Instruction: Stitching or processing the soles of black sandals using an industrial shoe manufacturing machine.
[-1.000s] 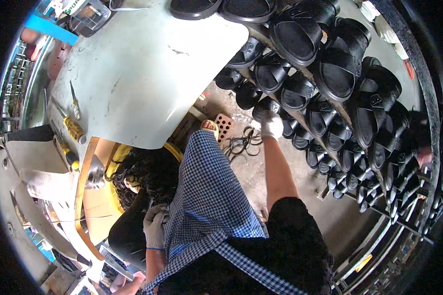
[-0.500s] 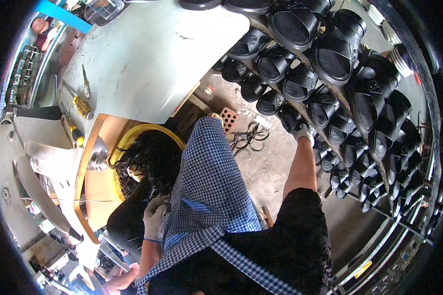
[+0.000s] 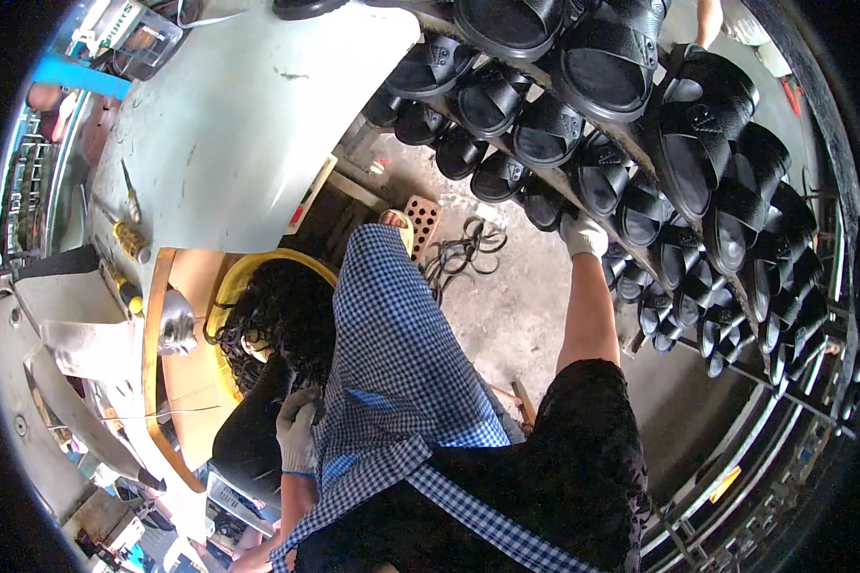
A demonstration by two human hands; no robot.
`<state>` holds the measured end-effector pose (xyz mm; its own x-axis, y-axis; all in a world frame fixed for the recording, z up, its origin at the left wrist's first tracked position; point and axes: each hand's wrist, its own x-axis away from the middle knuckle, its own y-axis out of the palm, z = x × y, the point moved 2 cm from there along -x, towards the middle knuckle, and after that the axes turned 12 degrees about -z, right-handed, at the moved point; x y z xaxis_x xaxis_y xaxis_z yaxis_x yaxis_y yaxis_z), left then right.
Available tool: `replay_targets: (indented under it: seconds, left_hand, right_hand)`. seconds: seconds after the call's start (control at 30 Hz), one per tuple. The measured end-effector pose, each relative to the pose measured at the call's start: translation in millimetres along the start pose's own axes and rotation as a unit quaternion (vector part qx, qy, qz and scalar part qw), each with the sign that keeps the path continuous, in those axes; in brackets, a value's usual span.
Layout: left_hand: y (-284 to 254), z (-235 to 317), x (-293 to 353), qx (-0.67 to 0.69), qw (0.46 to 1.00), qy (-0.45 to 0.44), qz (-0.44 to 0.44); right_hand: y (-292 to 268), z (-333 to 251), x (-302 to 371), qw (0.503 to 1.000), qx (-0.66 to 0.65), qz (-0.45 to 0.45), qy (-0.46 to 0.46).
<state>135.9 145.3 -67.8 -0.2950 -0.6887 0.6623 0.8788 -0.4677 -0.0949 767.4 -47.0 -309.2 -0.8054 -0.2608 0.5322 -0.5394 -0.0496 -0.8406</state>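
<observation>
My right hand [image 3: 583,235], in a whitish glove, reaches forward to the lower row of the rack. It grips the end of a black sandal [image 3: 545,204] with crossed straps; its fingertips are partly hidden. Similar black sandals [image 3: 602,172] stand in slanting rows around and above it. Low at my left side, my left hand [image 3: 298,425], also gloved, is curled against the blue checked apron [image 3: 401,334] over my lap. Whether anything lies inside its fingers is hidden.
A yellow basket [image 3: 229,277] full of black straps stands left of my knee, beside a pale worktable [image 3: 229,124] with screwdrivers [image 3: 129,241]. On the concrete floor lie loose black straps [image 3: 468,253] and a perforated brick [image 3: 422,224]. Another person's arm [image 3: 708,21] shows beyond the rack.
The view has turned, so the rack and table sit further left. My right hand stays at the sandal in the lower row. My left hand has hardly moved. Another person's arm now shows behind the rack.
</observation>
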Motion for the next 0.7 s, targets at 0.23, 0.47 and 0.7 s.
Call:
replay_targets:
  seconds: [0.23, 0.47, 0.7]
  left_hand:
    - [9, -1, 1, -0.018, 1.000, 0.007, -0.005]
    - [11, 0, 3, -0.030, 0.999, 0.029, -0.019]
    - [-9, -19, 4, 0.032, 0.996, 0.042, -0.066]
  right_hand:
    - [15, -36, -27, 0.999, 0.027, -0.011, -0.012]
    - [48, -50, 119, 0.994, 0.077, 0.068, -0.044]
    - [-61, -118, 299, 0.905, -0.264, 0.142, -0.303]
